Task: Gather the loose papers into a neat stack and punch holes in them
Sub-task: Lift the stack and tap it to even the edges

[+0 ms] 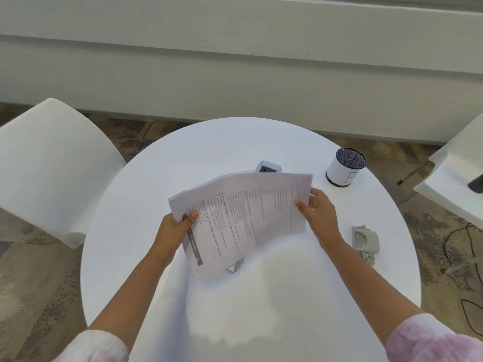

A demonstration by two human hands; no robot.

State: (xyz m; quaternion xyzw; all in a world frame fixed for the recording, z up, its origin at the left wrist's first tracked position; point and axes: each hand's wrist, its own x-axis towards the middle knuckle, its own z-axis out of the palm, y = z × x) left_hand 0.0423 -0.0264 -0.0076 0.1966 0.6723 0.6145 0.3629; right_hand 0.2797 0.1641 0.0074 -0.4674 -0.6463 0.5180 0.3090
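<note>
A stack of printed papers is lifted off the round white table and tilted, its lower corner near the tabletop. My left hand grips the stack's left edge, thumb on the top sheet. My right hand holds the right edge, fingers behind the sheets. A grey hole punch lies on the table to the right of my right wrist, apart from the papers.
A white mesh-topped pen cup stands at the table's back right. A small white device peeks out behind the papers. White chairs sit at left and right. Black cables lie on the floor at right.
</note>
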